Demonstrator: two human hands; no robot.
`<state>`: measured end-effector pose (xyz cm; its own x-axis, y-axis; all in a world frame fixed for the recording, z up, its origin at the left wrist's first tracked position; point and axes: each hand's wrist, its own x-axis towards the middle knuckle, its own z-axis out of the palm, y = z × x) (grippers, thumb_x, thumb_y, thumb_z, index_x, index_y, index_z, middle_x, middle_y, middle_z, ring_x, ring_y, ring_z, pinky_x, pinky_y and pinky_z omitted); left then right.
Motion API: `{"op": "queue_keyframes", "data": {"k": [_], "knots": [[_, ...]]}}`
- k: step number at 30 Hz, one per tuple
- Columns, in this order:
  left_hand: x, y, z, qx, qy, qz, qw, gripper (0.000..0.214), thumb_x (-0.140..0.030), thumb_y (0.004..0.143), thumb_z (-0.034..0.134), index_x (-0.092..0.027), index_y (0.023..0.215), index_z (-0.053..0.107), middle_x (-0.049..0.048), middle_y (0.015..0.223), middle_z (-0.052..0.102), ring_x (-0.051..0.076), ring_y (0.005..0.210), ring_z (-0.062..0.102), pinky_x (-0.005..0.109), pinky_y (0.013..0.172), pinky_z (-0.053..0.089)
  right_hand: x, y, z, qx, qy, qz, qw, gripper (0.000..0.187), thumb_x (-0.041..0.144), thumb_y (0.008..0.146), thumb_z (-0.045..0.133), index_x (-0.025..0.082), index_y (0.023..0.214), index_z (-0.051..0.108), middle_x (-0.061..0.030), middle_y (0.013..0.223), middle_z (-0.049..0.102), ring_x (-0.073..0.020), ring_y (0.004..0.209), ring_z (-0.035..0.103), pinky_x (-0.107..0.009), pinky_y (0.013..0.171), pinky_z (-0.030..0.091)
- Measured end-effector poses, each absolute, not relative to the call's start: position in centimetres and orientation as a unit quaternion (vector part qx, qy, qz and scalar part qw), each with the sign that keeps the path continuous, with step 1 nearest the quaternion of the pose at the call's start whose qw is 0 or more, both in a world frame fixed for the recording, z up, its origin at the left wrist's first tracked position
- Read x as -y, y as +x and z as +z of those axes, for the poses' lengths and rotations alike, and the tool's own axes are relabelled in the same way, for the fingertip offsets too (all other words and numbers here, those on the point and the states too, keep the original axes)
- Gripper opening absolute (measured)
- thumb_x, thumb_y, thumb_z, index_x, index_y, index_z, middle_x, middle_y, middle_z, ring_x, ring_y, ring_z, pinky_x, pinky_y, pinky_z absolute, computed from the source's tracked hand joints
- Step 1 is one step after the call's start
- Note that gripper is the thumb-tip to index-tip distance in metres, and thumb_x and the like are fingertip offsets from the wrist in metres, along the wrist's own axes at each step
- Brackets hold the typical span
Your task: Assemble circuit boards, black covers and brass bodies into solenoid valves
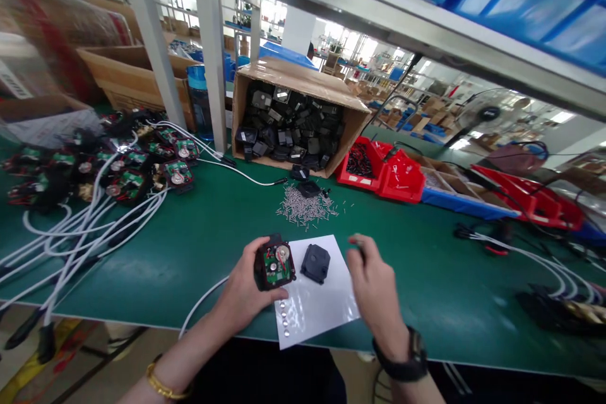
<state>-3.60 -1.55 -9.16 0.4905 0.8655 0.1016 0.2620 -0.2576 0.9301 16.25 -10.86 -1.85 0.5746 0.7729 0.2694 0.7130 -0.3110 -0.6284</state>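
Note:
My left hand [246,287] is closed around a small black housing [274,263] with a green circuit board and a round metal part inside; a white cable trails from it off the table's edge. A black cover [315,263] lies on a white sheet [322,309] just right of it. My right hand [372,281] hovers at the sheet's right edge, fingers curled around something small and dark that I cannot make out. Several small silver screws [285,319] lie in a row on the sheet below the housing.
A pile of loose silver pins [305,208] lies on the green table [199,246]. A cardboard box of black covers [293,123] stands behind it. Assembled units with white cables [118,170] fill the left. Red bins [386,173] and more cables [534,259] sit right.

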Motion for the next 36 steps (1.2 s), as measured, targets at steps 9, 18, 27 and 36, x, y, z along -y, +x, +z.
{"op": "queue_keyframes", "data": {"k": [9,18,27,36], "knots": [[1.9,-3.6,-8.0,-0.347,0.793,0.335,0.372,0.058,-0.026,0.068,0.073,-0.030,0.119,0.045,0.0048,0.121,0.044,0.024,0.114,0.045,0.041,0.099,0.038,8.9,14.9,-5.8,0.408,-0.773,0.324,0.362,0.060,0.051,0.073,0.053,0.025,0.126,0.042,-0.0094,0.095,0.055,-0.0165,0.059,0.050,-0.027,0.050,0.036],[3.1,-1.6,-7.4,-0.386,0.839,0.284,0.257,0.093,-0.023,0.058,0.079,-0.018,0.134,0.026,0.0098,0.111,0.052,0.029,0.103,0.047,0.047,0.089,0.042,8.6,13.5,-6.1,0.198,-0.535,0.605,0.556,0.054,0.045,0.073,0.057,0.029,0.120,0.037,0.0067,0.066,0.047,-0.0014,0.035,0.015,-0.015,0.033,0.008],[2.0,-1.8,-6.6,-0.373,0.843,0.253,0.294,0.077,-0.020,0.063,0.071,-0.013,0.130,0.034,0.0114,0.111,0.051,0.028,0.102,0.046,0.045,0.090,0.042,8.0,12.3,-4.2,0.612,-0.603,0.328,0.393,0.035,0.034,0.088,0.044,0.022,0.120,0.041,-0.0052,0.116,0.050,-0.0207,0.106,0.047,-0.034,0.093,0.036],[1.8,-3.6,-6.5,-0.328,0.777,0.320,0.431,0.062,-0.010,0.060,0.064,-0.026,0.115,0.041,0.0039,0.112,0.049,0.023,0.104,0.048,0.038,0.091,0.039,8.1,10.4,-4.9,0.552,-0.613,0.376,0.423,0.063,0.042,0.078,0.059,0.017,0.130,0.033,-0.0117,0.126,0.047,-0.0254,0.114,0.045,-0.040,0.098,0.035]]}}
